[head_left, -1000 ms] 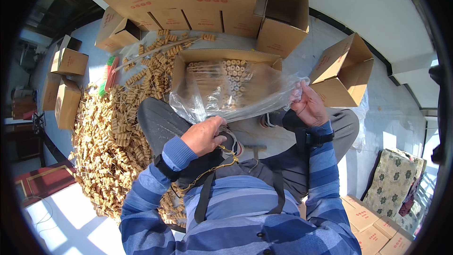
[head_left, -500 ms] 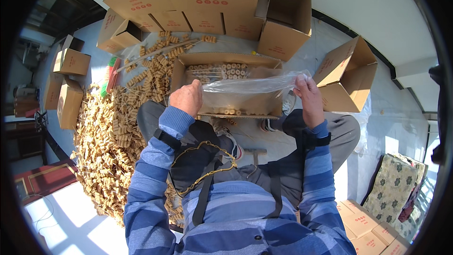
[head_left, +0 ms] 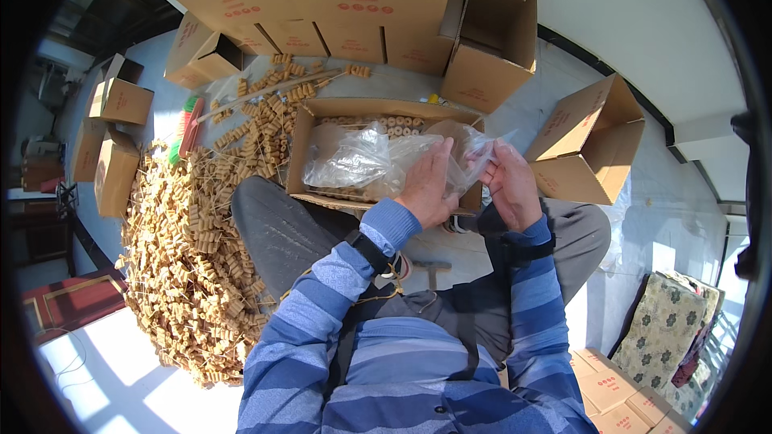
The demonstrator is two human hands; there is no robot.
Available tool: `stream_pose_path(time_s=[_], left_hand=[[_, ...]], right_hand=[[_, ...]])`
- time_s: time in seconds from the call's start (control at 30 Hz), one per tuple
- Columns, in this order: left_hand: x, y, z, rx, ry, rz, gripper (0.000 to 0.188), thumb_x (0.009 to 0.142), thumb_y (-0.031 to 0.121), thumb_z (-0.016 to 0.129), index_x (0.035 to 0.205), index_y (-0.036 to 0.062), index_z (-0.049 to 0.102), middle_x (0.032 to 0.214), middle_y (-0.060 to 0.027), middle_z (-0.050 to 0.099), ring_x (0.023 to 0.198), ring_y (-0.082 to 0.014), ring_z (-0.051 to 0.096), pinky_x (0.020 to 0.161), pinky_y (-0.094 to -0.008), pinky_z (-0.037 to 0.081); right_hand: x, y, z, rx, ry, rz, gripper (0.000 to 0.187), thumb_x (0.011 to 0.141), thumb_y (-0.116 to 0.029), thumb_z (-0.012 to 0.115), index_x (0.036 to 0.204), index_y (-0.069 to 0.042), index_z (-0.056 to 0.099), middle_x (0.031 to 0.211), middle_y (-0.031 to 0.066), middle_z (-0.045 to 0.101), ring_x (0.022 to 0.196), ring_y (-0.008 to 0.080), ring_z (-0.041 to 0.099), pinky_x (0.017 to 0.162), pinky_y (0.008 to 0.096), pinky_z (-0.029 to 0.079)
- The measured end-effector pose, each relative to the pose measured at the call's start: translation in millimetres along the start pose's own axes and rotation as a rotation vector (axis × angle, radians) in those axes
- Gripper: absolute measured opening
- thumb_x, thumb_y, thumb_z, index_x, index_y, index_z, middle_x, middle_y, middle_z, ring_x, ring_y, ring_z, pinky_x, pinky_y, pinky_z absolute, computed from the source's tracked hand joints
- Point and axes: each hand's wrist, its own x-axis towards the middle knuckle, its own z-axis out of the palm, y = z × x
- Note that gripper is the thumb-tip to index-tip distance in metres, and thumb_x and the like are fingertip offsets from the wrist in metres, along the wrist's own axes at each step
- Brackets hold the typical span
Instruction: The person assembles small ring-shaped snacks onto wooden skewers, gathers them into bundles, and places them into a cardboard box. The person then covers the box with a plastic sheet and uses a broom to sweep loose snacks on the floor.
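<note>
A clear plastic bag [head_left: 347, 159] lies crumpled over an open cardboard box [head_left: 299, 145] in front of my knees. My left hand [head_left: 431, 185] has closed on the bag above the box's right part. Beyond the box's right end my right hand [head_left: 513, 185] pinches a gathered corner of the same bag between thumb and fingers. Inside the box, tan ridged rolls [head_left: 402, 125] with round holed ends show along the far side. The bag and my left hand hide much of the box's inside.
A large heap of tan spiral pieces on sticks [head_left: 189, 273] spreads at my left. A green-and-red broom [head_left: 189, 133] lies beside it. Cardboard boxes [head_left: 346, 8] line the far side; an open one [head_left: 585, 141] stands at the right. Flat cartons [head_left: 611, 382] lie near right.
My left hand has moved right, from the box's left part toward my right hand. The bag, stretched between both hands before, now lies bunched over the box. My right hand has dropped slightly.
</note>
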Motion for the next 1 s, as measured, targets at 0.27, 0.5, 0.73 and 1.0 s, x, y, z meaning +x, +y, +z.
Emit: stream_pose_path(time_s=[0.27,0.5,0.73,1.0], left_hand=[[23,-9,35,-0.192,0.082,-0.005,0.029,0.088,0.015,0.063,0.113,0.0011,0.065,0.118,-0.0245,0.065,0.115,-0.0404,0.059,0.101,-0.0452,0.047],[-21,7,-20,-0.076,-0.162,-0.278,0.033,0.088,0.018,0.063,0.117,0.0016,0.064,0.119,-0.0243,0.064,0.111,-0.0402,0.061,0.097,-0.0456,0.05],[-23,-43,-40,0.126,-0.184,0.093,0.027,0.078,0.011,0.066,0.103,0.0018,0.066,0.109,-0.0232,0.064,0.097,-0.0416,0.064,0.084,-0.0479,0.053],[-6,-69,-100,0.423,-0.205,0.035,0.028,0.077,0.014,0.071,0.102,0.0022,0.065,0.101,-0.0204,0.063,0.093,-0.0399,0.065,0.081,-0.0476,0.054]], right_hand=[[-36,-51,67,-1.574,0.0,-0.557,0.032,0.089,-0.028,0.072,0.11,-0.005,0.063,0.113,0.0136,0.066,0.102,0.0356,0.063,0.086,0.0414,0.051],[18,30,152,-1.705,-0.499,-1.021,0.035,0.082,-0.022,0.075,0.112,-0.008,0.064,0.122,0.017,0.064,0.113,0.0331,0.062,0.104,0.0459,0.042],[89,52,126,-2.142,-0.362,-0.606,0.013,0.088,-0.015,0.061,0.1,-0.011,0.065,0.092,0.0111,0.074,0.09,0.0301,0.072,0.083,0.0416,0.052],[107,44,83,-1.957,-0.214,-0.395,0.013,0.092,-0.017,0.059,0.102,-0.011,0.063,0.092,0.0133,0.072,0.087,0.0357,0.069,0.073,0.0494,0.054]])
